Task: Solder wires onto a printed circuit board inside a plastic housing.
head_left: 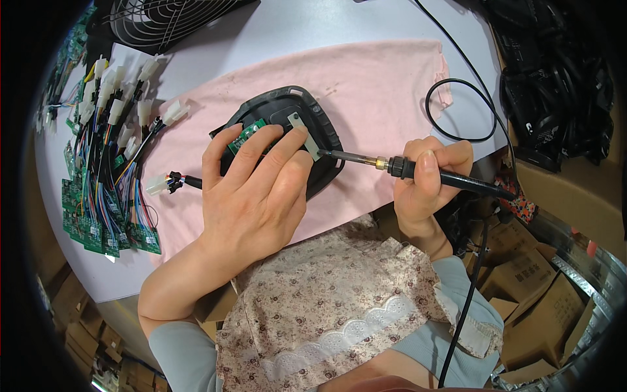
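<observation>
**Trainee:** What was the state of the hands?

**Instructor:** The left hand was palm down with fingers curved and slightly parted, the fingertips resting over the black housing. The right hand was closed around the handle of the soldering iron. The iron's tip was at the pale strip; contact could not be confirmed.

**Trainee:** How would the parts have handled?

**Instructor:** The housing was judged light, stiff and apt to slide with the cloth; its raised rim was the proper hold. The iron was judged light, to be gripped only behind its metal collar, the shaft presumably being hot. The green circuit board was judged fragile: edges only.

**Trainee:** Describe the housing and its position.

**Instructor:** It was black and round-cornered, with a notched rim; fingers partly hid the board inside. It lay on the pink cloth, mid-counter.

**Trainee:** And further out?

**Instructor:** Wired boards lay along the counter's left edge. A fan stood near the far left corner.
</observation>
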Motion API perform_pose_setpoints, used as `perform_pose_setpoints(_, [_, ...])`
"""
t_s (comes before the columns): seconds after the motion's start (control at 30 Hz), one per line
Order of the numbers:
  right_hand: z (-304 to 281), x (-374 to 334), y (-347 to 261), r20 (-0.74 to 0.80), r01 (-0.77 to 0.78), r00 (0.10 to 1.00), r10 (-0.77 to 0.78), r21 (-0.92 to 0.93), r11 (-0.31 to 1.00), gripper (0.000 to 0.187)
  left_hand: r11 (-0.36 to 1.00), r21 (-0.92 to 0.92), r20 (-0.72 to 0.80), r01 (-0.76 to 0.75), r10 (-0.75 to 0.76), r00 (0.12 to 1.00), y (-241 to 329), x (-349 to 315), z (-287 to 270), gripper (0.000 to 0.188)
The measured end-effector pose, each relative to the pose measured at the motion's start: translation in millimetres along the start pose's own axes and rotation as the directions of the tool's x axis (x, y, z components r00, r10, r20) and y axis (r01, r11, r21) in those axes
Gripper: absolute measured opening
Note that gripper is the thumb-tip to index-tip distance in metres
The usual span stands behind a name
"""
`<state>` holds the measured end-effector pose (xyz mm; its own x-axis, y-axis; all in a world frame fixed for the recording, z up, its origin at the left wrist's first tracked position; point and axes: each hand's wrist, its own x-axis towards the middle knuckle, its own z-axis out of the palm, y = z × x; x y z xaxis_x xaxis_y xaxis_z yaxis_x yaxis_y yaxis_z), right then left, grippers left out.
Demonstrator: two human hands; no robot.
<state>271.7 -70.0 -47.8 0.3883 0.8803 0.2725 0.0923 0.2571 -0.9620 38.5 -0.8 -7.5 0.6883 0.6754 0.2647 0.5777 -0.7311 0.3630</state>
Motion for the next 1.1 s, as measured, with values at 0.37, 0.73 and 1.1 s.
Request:
perform_pose_setpoints(0.37, [2.6, -0.6, 3.5, -0.025, 0.028, 0.999, -0.028, 0.033, 0.999, 0.027, 1.0, -0.01, 0.005, -0.004, 0.004, 1.0, -0.8, 0.9, -1.3, 0.028])
perform_pose_setpoints(0.73, [3.6, -0.9, 4.8, -0.038, 0.035, 0.999, -0.033, 0.047, 0.998, 0.028, 1.0, 0.017, -0.031, 0.002, -0.001, 1.0, -0.8, 1.2, 1.2, 0.025])
perform_pose_setpoints(1.1, [4.1, 0.1, 8.0, -0.049, 0.076, 0.996, -0.074, 0.03, 0.997, 0.027, 1.0, 0.017, -0.019, 0.002, -0.002, 1.0, -1.4, 1.2, 1.1, 0.027])
